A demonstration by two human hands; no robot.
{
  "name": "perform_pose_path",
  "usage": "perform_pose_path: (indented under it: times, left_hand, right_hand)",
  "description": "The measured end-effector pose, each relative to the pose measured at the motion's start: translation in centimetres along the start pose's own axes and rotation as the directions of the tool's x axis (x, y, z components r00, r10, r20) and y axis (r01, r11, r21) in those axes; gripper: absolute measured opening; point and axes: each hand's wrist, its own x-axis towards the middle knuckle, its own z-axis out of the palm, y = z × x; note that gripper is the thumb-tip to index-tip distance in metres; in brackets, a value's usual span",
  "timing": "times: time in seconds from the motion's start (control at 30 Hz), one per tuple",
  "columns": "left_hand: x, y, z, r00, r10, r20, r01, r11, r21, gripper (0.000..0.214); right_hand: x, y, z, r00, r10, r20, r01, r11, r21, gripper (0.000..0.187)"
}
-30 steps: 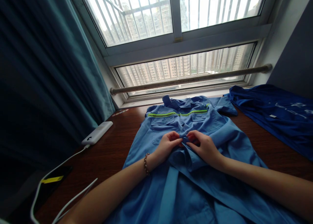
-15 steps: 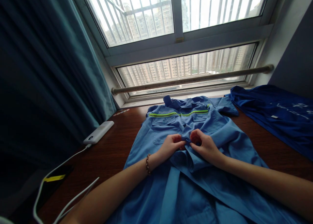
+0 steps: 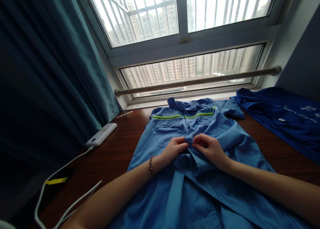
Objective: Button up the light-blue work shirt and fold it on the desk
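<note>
A light blue work shirt (image 3: 165, 175) with a yellow-green and grey stripe across its chest lies spread out, its collar toward the window. At the middle of its front, my left hand (image 3: 175, 148) pinches the cloth edge between thumb and fingers. Close beside it, my right hand (image 3: 208, 149) pinches the same front edge, thumb against the bent fingers. The fingertips of both hands nearly meet. Whatever small part of the shirt sits between them is too small to make out. Below the hands the cloth is bunched into folds.
The brown wooden table (image 3: 125, 139) carries a white power bank (image 3: 102, 134) with a white cable (image 3: 62, 167) at the left. A dark blue garment (image 3: 280, 119) lies at the right. Behind are a window with a metal rail (image 3: 200, 81) and a blue curtain (image 3: 82, 56).
My right hand's fingers have closed down nearer to the thumb and shifted slightly left toward my left hand. The left hand stays almost in place.
</note>
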Motion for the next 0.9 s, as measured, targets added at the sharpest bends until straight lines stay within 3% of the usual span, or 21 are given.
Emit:
perform_pose_path:
  times: [0.47,0.6,0.73,0.9]
  left_hand:
    - [-0.1,0.4,0.1,0.998,-0.030,-0.055,0.023,0.991,-0.130,0.023]
    - [-0.1,0.4,0.2,1.000,-0.007,-0.016,0.006,0.999,-0.048,0.024]
    - [0.1,0.2,0.4,1.000,0.031,-0.002,-0.031,0.990,0.136,0.028]
    - [0.2,0.0,0.3,0.999,0.052,-0.015,-0.048,0.974,0.222,0.034]
  right_hand:
    - [0.4,0.0,-0.3,0.999,-0.035,-0.028,0.035,0.999,0.015,0.022]
    - [0.7,0.0,-0.5,0.995,0.100,-0.001,-0.100,0.991,0.092,0.022]
    - [0.9,-0.2,-0.8,0.950,0.304,0.070,-0.312,0.930,0.196,0.023]
    - [1.0,-0.2,-0.8,0.929,0.356,0.104,-0.371,0.894,0.250,0.023]
